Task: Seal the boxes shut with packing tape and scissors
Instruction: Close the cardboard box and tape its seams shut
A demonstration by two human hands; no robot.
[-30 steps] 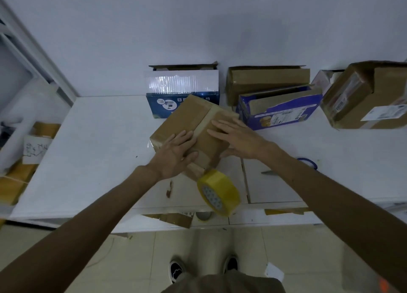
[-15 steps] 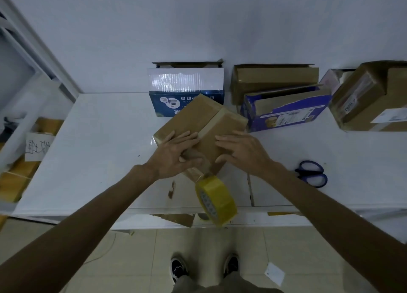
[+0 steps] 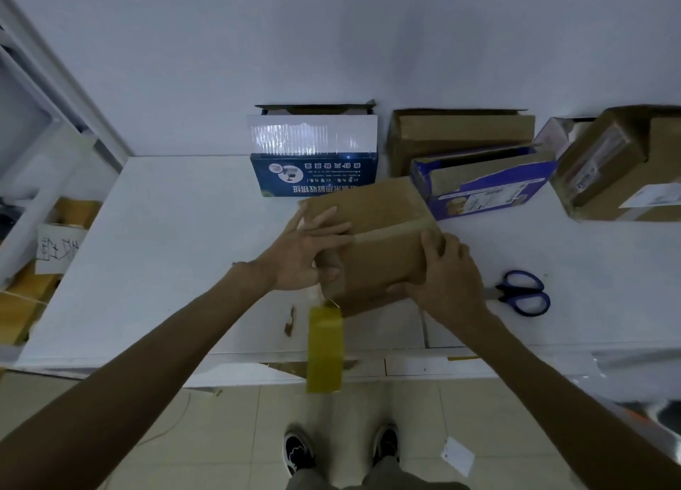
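Observation:
I hold a brown cardboard box tilted above the white table. A strip of tan tape runs across its top and down the near left side. My left hand grips the box's left edge, fingers on top and thumb pressing the tape on the side face. My right hand grips the near right corner. A yellow tape roll hangs edge-on from the strip below the box, over the table's front edge. Blue-handled scissors lie on the table, right of my right hand.
Against the wall stand a blue-and-white box, an open brown box, a blue box and a labelled brown box. A shelf with yellow items is at the left. Tiled floor lies below.
The box has been turned and lifted at its near side. Both hands went from lying flat on top to gripping its sides. The hanging roll swung to edge-on.

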